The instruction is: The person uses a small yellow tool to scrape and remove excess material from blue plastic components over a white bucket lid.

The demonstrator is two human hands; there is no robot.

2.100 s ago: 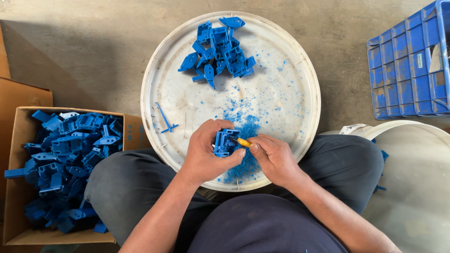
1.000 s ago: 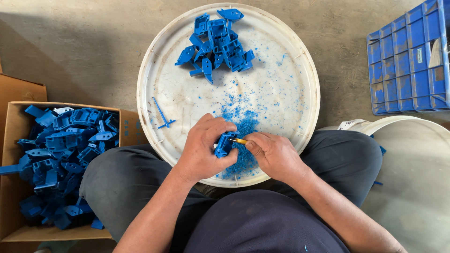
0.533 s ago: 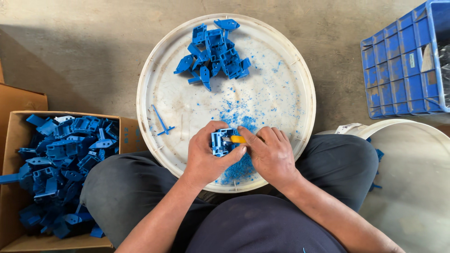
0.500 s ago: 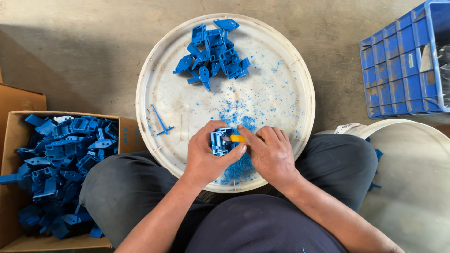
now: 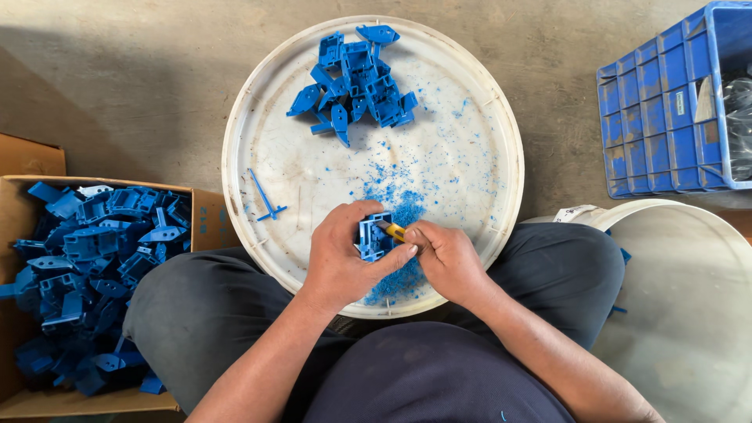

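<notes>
My left hand [image 5: 341, 262] grips a small blue plastic part [image 5: 374, 236] over the near edge of a round white lid [image 5: 258, 157] resting on my lap. My right hand [image 5: 448, 258] holds a small yellow-handled knife [image 5: 392, 230] with its tip against the part. Blue shavings [image 5: 399, 270] lie scattered beneath both hands. A pile of similar blue plastic parts [image 5: 356, 74] sits at the far side of the lid. A thin blue sprue piece [image 5: 265, 198] lies on the lid's left.
A cardboard box [image 5: 27, 176] full of blue plastic parts [image 5: 90, 266] stands on the floor at my left. A blue plastic crate [image 5: 666, 117] is at the upper right. A second white lid or bucket top [image 5: 689, 305] is at my right knee. Concrete floor surrounds everything.
Both hands stay together on the part with only small shifts. The knife keeps working along the part's edge. The view has wobbled slightly.
</notes>
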